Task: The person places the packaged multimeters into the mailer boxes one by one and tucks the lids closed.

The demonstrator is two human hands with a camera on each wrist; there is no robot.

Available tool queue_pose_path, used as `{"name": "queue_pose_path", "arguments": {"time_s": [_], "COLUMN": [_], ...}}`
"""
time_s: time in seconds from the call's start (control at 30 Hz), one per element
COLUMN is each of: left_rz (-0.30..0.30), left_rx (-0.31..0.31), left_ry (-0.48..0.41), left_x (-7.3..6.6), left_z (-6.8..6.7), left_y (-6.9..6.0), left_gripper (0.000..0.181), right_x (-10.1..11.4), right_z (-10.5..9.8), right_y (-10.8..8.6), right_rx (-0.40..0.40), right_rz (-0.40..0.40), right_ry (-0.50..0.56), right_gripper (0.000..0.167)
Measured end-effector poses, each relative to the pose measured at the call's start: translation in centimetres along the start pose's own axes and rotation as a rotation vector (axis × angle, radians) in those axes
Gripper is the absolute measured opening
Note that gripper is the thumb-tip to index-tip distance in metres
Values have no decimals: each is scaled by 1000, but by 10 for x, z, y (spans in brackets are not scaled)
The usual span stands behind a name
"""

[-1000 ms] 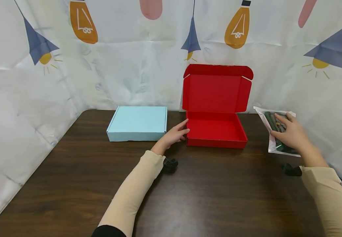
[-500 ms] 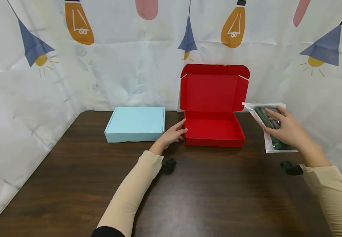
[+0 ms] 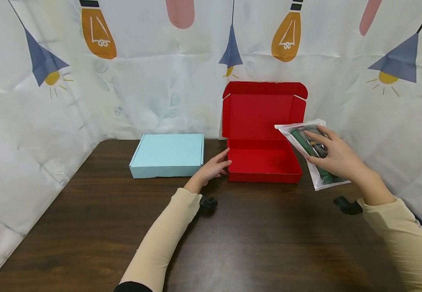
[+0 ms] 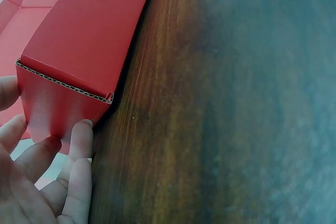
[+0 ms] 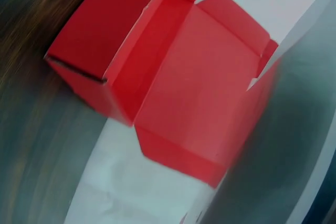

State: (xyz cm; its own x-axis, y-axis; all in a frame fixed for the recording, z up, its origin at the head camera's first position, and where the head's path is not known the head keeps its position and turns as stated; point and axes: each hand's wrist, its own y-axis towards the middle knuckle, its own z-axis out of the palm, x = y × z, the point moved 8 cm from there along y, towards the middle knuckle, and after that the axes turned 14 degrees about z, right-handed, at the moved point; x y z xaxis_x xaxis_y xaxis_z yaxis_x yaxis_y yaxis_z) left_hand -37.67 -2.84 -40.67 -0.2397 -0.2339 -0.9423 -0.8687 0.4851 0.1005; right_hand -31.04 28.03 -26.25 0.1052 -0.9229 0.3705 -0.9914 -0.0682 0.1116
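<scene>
A red cardboard box (image 3: pixel 265 158) stands on the table with its lid (image 3: pixel 262 115) raised; nothing lies inside. My left hand (image 3: pixel 211 168) is at the box's left side. In the left wrist view its fingertips (image 4: pixel 81 135) touch the red side wall, fingers extended. My right hand (image 3: pixel 336 158) holds a clear plastic packet with white edges (image 3: pixel 324 176), thumb on the near side and fingers across its top. Something dark green shows through the plastic. The packet is tilted and raised beside the box's right wall, its upper left corner overlapping the lid in the head view.
Left of the red box lies a light blue box (image 3: pixel 167 152), its lid down. The dark wooden table (image 3: pixel 251 235) reaches a white printed curtain (image 3: pixel 152 93) at the back. A black wrist camera (image 3: pixel 347 206) sits by the right sleeve.
My right hand has lifted the packet and carried it leftward, closer to the red box, tilting it on the way. The left hand has stayed at the box's side.
</scene>
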Motion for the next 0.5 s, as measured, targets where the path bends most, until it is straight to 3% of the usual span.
{"name": "queue_pose_path", "arguments": {"time_s": [0.5], "left_rz": [8], "left_rx": [-8], "left_ry": [-2], "left_x": [1], "left_z": [0], "left_y": [0], "left_gripper": [66], "right_x": [40], "right_z": [25], "right_y": [24], "right_rx": [13], "right_rz": [-127], "right_ry": [69], "right_gripper": [79]}}
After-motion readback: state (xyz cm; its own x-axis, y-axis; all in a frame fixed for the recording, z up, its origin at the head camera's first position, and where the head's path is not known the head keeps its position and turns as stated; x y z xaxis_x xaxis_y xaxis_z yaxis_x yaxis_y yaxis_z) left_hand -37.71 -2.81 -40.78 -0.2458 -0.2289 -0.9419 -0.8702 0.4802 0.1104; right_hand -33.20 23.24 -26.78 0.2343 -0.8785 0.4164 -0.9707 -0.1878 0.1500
